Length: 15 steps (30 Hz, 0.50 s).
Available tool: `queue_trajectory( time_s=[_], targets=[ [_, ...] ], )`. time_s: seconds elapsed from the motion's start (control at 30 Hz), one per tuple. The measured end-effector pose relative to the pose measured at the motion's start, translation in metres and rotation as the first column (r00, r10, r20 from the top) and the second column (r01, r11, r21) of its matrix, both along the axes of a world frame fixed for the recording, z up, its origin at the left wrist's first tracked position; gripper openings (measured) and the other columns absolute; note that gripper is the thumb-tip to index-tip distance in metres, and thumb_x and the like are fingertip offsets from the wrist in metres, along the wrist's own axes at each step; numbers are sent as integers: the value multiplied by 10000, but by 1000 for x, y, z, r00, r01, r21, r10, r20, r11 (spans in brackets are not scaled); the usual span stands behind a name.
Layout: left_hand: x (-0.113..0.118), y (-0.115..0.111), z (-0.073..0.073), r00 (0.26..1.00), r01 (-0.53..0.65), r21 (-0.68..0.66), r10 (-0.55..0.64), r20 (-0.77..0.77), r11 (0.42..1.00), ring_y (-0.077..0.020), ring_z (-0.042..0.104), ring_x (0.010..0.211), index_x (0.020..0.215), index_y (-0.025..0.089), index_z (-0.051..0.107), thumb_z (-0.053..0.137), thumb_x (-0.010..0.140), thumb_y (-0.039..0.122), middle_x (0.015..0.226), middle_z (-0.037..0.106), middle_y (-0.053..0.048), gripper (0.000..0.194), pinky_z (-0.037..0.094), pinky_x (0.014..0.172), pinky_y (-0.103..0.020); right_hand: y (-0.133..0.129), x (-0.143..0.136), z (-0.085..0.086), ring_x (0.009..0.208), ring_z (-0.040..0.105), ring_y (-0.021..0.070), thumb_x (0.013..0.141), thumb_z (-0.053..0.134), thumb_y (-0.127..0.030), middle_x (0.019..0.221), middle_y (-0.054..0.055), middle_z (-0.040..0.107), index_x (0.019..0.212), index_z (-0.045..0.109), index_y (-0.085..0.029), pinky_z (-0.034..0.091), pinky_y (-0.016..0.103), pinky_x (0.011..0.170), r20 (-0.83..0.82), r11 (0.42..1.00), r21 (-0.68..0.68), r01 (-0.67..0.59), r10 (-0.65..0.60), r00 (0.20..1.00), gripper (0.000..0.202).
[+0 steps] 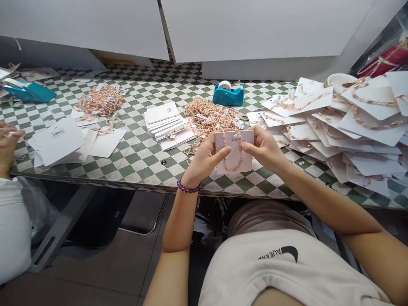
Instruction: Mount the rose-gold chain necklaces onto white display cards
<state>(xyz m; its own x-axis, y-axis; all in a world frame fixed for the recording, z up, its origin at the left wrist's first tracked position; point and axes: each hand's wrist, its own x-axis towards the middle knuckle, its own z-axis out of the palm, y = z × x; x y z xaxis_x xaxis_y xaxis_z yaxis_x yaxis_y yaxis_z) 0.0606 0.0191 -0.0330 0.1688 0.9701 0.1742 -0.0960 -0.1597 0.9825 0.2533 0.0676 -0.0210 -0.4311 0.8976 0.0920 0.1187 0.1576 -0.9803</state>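
Between my two hands is a white jewelry card (247, 163) with small print near its top. A pink and gold beaded necklace (234, 170) hangs in a loop across its front. My left hand (208, 155) grips the card's left edge, its thumb lying on the front by the beads. On the other side my right hand (262, 146) pinches the right edge, thumb against the strand. Just behind the card lies a tangled heap of beaded necklaces (204, 111). Left of that heap sits a stack of blank white cards (164, 121).
A teal tape dispenser (228, 94) stands behind the heap. Many carded necklaces (331, 127) are piled at the right. At left are another necklace heap (101, 100), loose cards (57, 140), a second tape dispenser (30, 91) and another person's hand (7, 144).
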Motion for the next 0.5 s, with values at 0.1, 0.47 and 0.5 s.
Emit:
queue_trajectory(
  time_s=[0.1, 0.47, 0.5],
  targets=[
    [3, -1, 2, 999, 26, -29, -25, 45, 999, -250, 616, 1129, 1355, 245, 518, 704, 860, 445, 1227, 639, -90, 565, 543, 890, -323, -4, -1, -6, 689, 510, 99, 745, 720, -444, 805, -6, 550, 895, 465, -184, 412, 201, 566, -34, 997, -38, 65, -66, 997, 394],
    [-2, 3, -3, 982, -176, 29, 173, 75, 984, -180, 597, 906, 1271, 358, 626, 710, 825, 542, 993, 636, -32, 490, 526, 809, -320, -13, -11, -2, 691, 503, 122, 655, 715, -597, 778, -11, 525, 895, 389, -223, 436, 234, 579, -132, 986, -20, 166, -167, 977, 551],
    [-2, 3, -2, 981, -178, 27, 175, 82, 984, -183, 599, 908, 1267, 351, 627, 714, 821, 545, 982, 635, -32, 494, 526, 814, -324, -13, -11, -2, 694, 502, 123, 644, 722, -612, 779, -10, 525, 893, 385, -225, 436, 235, 580, -142, 985, -17, 172, -173, 975, 570]
  ],
)
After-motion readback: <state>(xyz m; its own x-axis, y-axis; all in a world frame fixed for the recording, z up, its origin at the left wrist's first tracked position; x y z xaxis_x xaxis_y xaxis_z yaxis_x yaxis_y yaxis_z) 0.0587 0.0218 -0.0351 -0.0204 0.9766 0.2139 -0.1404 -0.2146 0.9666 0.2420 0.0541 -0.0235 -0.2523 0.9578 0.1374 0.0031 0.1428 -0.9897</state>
